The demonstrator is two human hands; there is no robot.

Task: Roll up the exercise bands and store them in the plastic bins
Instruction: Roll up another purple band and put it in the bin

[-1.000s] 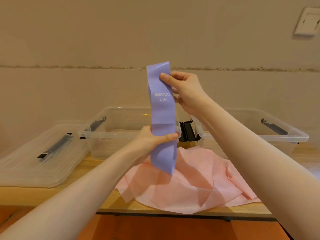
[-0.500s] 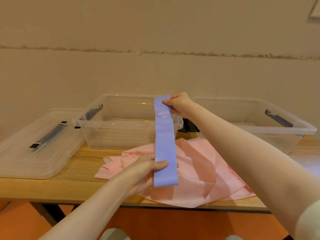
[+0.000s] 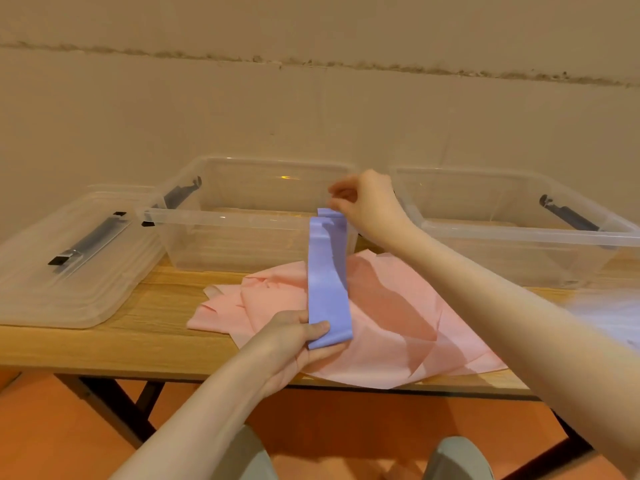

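Above the pink bands that lie in a heap on the wooden table, the purple band is held stretched flat and nearly upright between both hands. Its lower end is pinched by the left hand, thumb on top and fingers under it, while the right hand grips the upper end with curled fingers, in front of the middle clear bin. Another clear bin stands to the right, and a lid lies flat at the left.
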